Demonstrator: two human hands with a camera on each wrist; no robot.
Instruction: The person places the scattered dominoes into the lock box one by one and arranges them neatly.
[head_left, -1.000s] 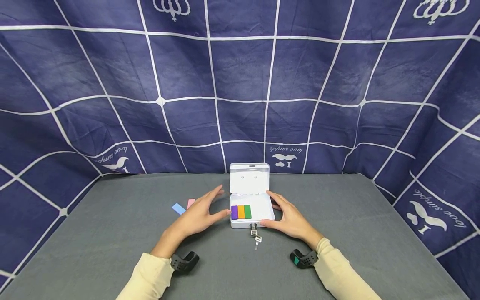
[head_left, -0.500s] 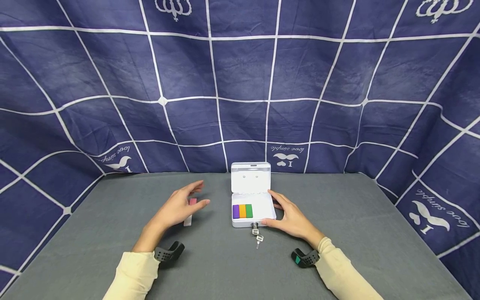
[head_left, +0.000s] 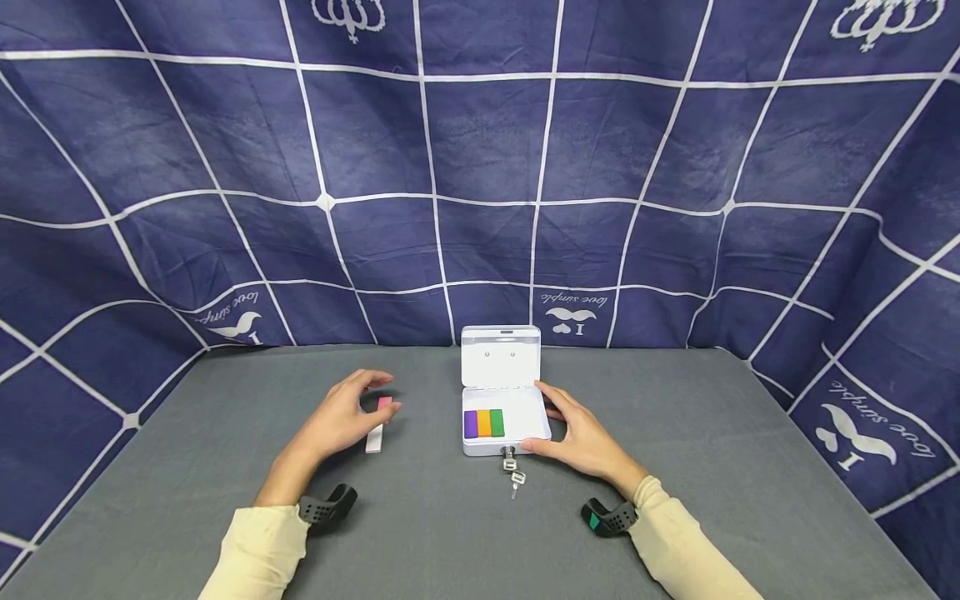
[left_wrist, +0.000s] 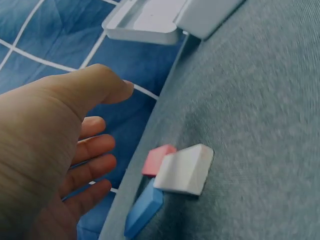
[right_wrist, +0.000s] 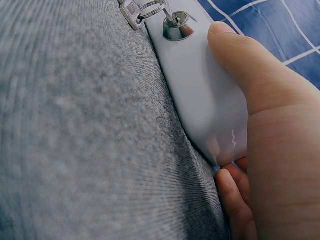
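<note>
My left hand hovers over a white block, a pink block and a blue block. Its thumb and fingers are apart, with nothing between them. From the head view the blue block is hidden by this hand. At the right side of a small white lockbox, my right hand grips the wall, thumb at the front and fingers round the side. The lid stands raised. Inside, purple, orange and green blocks sit side by side at the left.
Keys on a ring hang from the front lock onto the grey tabletop. A blue curtain with white lines rises behind the table. Each wrist wears a black band.
My left hand has moved left from the box's edge to above the loose blocks, bringing the white block into sight. My right hand stays on the lockbox.
</note>
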